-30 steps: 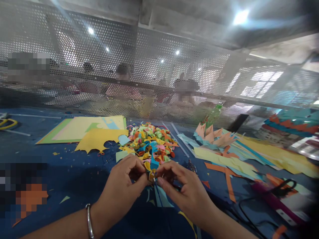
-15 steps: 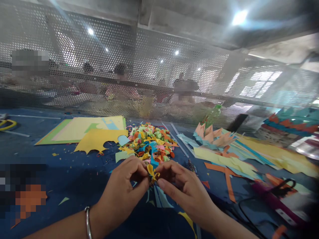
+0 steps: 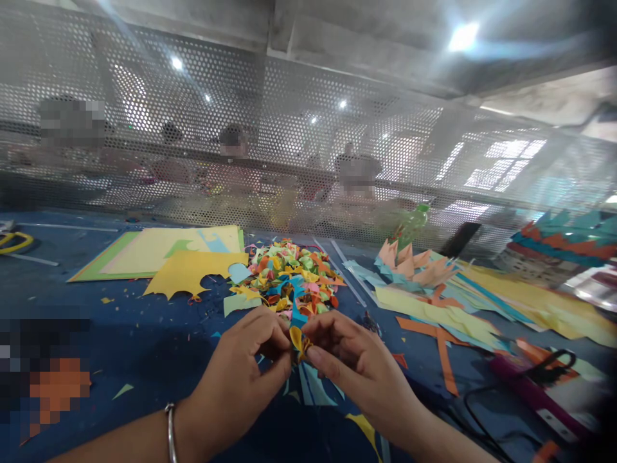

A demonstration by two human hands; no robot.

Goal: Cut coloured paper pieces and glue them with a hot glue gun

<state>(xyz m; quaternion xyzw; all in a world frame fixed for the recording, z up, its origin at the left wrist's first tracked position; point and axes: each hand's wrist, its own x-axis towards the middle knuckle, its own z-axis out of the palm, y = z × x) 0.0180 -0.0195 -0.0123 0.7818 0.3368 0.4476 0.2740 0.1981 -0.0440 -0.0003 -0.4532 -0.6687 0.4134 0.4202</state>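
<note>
Between my two hands is a small yellow curled paper piece (image 3: 297,339), shaped like a petal or small flower. My left hand (image 3: 250,360), with a silver bangle at the wrist, pinches its left side. Thumb and fingers of my right hand (image 3: 349,360) close on its right side. Just beyond my fingertips lies a heap of small curled paper pieces (image 3: 294,273) in many colours. A blue paper strip (image 3: 299,315) runs from the heap toward my hands. Beneath them, pale blue paper (image 3: 315,389) lies on the dark blue tabletop (image 3: 159,347).
Coloured paper sheets (image 3: 159,247) and a cut yellow sheet (image 3: 186,273) lie left of the heap. Yellow-handled scissors (image 3: 17,243) rest at far left. Paper strips (image 3: 434,312), a green bottle (image 3: 414,222) and a purple power strip (image 3: 535,399) are at right. A perforated metal screen (image 3: 289,148) stands behind.
The yellow paper piece has turned slightly and shifted a little right and down between my fingertips. Both hands keep nearly the same place.
</note>
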